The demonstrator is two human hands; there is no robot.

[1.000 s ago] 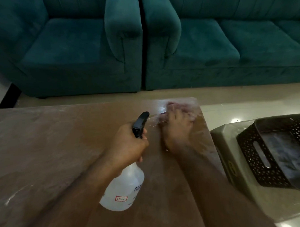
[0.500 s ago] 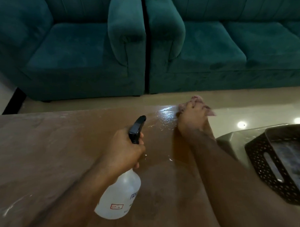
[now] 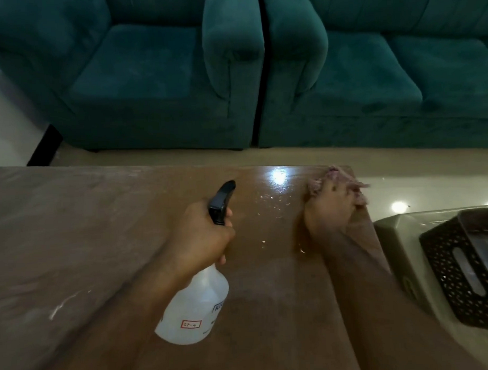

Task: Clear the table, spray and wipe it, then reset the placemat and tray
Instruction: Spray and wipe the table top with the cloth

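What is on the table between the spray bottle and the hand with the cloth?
Only wet table, in the head view: shiny droplets between the spray bottle and the right hand on the cloth.

Illumination is dim and warm overall, with muted colour throughout. Light arrives from overhead: a bright specular patch sits on the wet far part of the bench (image 3: 278, 176), and two round reflections show on the glossy floor (image 3: 399, 206) at right. Shadows are soft, darkest under the sofas (image 3: 372, 83). The right hand (image 3: 331, 209) and the cloth (image 3: 336, 177) under it are motion-blurred. Wide-angle distortion bows the sofas and the basket (image 3: 461, 274) toward the frame edges. Fine detail is soft, with compression smearing.
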